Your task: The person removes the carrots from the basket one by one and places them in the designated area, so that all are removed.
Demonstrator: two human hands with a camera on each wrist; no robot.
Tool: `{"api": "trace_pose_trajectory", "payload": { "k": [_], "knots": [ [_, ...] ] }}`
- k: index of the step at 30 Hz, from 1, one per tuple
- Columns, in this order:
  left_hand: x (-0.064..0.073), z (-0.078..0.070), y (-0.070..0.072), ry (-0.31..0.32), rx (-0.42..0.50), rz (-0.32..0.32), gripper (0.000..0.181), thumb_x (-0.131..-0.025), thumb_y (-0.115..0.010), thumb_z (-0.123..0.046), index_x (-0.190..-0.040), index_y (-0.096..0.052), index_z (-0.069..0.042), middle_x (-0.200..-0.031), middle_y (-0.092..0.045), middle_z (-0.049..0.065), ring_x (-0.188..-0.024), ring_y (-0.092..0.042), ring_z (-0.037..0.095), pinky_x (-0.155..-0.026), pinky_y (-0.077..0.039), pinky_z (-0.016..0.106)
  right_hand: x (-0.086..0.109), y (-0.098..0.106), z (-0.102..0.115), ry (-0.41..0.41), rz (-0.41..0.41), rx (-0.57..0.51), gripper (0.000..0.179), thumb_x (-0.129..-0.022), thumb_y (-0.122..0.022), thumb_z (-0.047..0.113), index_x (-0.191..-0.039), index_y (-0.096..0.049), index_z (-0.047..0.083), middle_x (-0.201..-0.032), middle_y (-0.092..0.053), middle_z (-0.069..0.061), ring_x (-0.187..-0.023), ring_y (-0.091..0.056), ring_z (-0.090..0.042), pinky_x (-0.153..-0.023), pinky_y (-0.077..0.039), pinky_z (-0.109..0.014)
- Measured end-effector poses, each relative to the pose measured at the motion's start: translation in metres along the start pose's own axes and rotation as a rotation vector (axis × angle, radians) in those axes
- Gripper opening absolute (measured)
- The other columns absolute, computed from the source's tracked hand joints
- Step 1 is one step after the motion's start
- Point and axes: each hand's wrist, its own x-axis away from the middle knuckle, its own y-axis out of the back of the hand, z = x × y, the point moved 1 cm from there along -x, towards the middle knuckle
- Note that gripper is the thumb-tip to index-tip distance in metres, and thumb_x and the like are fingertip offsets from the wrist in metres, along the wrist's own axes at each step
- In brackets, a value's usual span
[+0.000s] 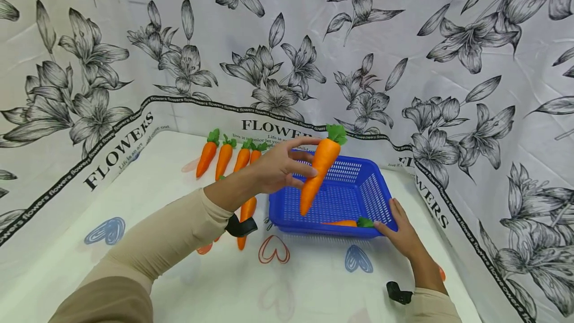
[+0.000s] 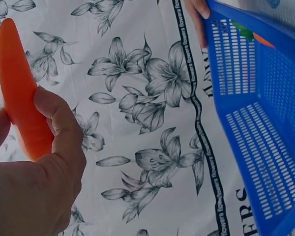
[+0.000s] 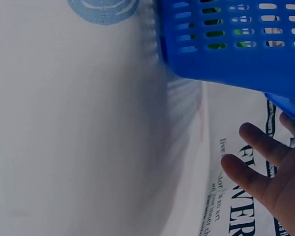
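Observation:
My left hand [image 1: 287, 166] pinches an orange toy carrot [image 1: 324, 161] with a green leafy top. It holds the carrot above the blue plastic basket [image 1: 386, 183], tip pointing down toward me. In the left wrist view the thumb and fingers press on both sides of the carrot [image 2: 17, 83]. At the basket's near right corner is my right hand [image 1: 405, 233], its thumb at the front rim and its fingers along the right side. Those fingers [image 3: 248, 177] look straight and spread in the right wrist view. Another carrot [image 1: 345, 223] lies inside the basket along the near wall.
Left of the basket, several carrots [image 1: 207, 158] lie on the white heart-printed tablecloth [image 1: 179, 263], some partly hidden behind my left arm. A flower-printed curtain [image 1: 278, 64] rises behind and at both sides. Black wrist mounts [image 1: 398, 293] are on both arms.

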Motion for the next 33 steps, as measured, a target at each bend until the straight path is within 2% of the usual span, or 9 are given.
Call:
{"api": "trace_pose_trajectory", "payload": {
  "k": [11, 20, 33],
  "knots": [
    [0.022, -0.01, 0.016, -0.021, -0.029, -0.065, 0.067, -0.083, -0.069, 0.008, -0.141, -0.048, -0.018, -0.119, -0.049, 0.022, -0.096, -0.061, 0.036, -0.079, -0.054, 0.047, 0.0, -0.001, -0.003, 0.0, -0.003, 0.0, 0.093, -0.092, -0.061, 0.042, -0.155, -0.002, 0.007, -0.158, 0.003, -0.021, -0.14, -0.003, -0.049, -0.103, -0.011, -0.071],
    [0.039, -0.016, 0.029, -0.044, -0.062, -0.089, 0.07, -0.085, -0.066, 0.009, -0.145, -0.042, -0.018, -0.121, -0.045, 0.022, -0.092, -0.061, 0.032, -0.069, -0.057, 0.035, 0.0, 0.0, 0.001, -0.013, 0.001, 0.011, 0.093, -0.091, -0.061, 0.042, -0.155, -0.002, 0.007, -0.158, 0.003, -0.021, -0.14, -0.003, -0.049, -0.103, -0.011, -0.07],
    [0.063, -0.023, 0.045, -0.078, -0.087, -0.153, 0.072, -0.084, -0.066, 0.008, -0.146, -0.04, -0.018, -0.124, -0.045, 0.023, -0.091, -0.061, 0.033, -0.071, -0.057, 0.037, 0.001, 0.0, 0.004, -0.012, 0.005, 0.001, 0.093, -0.091, -0.062, 0.04, -0.154, -0.003, 0.005, -0.158, 0.003, -0.021, -0.14, -0.003, -0.049, -0.103, -0.011, -0.07]
  ]
}}
